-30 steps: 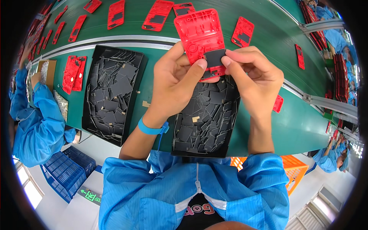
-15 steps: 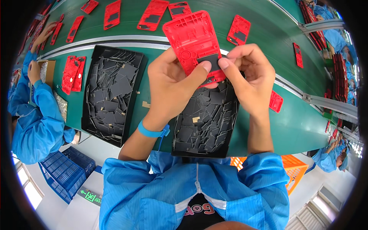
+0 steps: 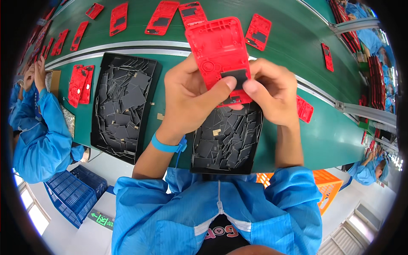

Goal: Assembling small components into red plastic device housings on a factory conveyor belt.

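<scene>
A red plastic housing [image 3: 216,44], its ribbed inner side facing me, is raised above a black tray [image 3: 253,163] of loose dark grey pads [image 3: 227,142]. My left hand [image 3: 185,95] is closed on its lower left side, thumb pressing over a dark grey square pad [image 3: 236,76] that lies in the housing. At the lower right edge my right hand [image 3: 276,91] is closed too, its thumb tip at the pad's side and its bent fingers partly behind the housing. A blue band [image 3: 163,146] circles my left wrist.
Another black tray [image 3: 154,93] of grey pads stands on the left, beside two red housings [image 3: 78,87]. Beyond the metal rail, more red housings [image 3: 163,17] lie on the green belt [image 3: 293,46]. A co-worker's blue sleeve [image 3: 53,123] is at far left. Another housing [image 3: 304,109] lies right.
The held housing has come slightly down and right and stands more upright. My right hand's fingers have drawn in around its edge. Housings on the belt have shifted left; the co-worker's hands have come together.
</scene>
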The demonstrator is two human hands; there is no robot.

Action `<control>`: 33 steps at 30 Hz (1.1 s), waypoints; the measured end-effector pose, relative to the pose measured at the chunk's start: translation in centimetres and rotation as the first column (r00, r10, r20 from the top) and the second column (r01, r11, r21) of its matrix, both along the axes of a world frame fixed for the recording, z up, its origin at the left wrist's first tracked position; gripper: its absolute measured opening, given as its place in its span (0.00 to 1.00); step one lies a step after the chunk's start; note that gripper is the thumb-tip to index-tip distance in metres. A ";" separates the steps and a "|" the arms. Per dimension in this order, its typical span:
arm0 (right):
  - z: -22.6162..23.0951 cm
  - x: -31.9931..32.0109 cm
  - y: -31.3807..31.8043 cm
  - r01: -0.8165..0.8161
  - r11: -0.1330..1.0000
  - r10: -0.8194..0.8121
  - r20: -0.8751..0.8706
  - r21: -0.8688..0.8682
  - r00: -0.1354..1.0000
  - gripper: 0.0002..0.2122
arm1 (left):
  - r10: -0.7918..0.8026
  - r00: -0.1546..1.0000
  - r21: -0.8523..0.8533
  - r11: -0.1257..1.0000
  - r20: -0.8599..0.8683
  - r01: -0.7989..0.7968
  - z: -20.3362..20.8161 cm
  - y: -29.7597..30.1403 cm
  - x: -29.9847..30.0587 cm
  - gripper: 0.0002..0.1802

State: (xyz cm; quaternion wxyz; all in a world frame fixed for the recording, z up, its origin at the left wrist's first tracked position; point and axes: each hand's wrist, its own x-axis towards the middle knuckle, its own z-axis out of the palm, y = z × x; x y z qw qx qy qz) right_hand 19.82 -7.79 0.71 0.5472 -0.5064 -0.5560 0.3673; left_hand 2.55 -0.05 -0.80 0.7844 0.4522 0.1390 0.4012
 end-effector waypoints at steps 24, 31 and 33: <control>0.0 -1.5 -0.4 0.116 0.964 -0.147 0.113 0.241 0.983 0.10 | 0.092 0.996 0.261 0.961 -0.012 -0.086 -0.8 -1.4 0.1 0.23; 0.0 -0.2 0.3 0.138 0.973 -0.177 0.213 0.187 0.961 0.10 | 0.087 0.996 0.170 0.982 -0.030 -0.081 -0.5 -0.9 0.4 0.24; 0.1 1.3 1.3 0.371 0.929 -0.371 0.080 0.012 0.925 0.10 | 0.143 0.986 -0.030 0.989 -0.082 -0.146 0.1 -1.1 0.7 0.26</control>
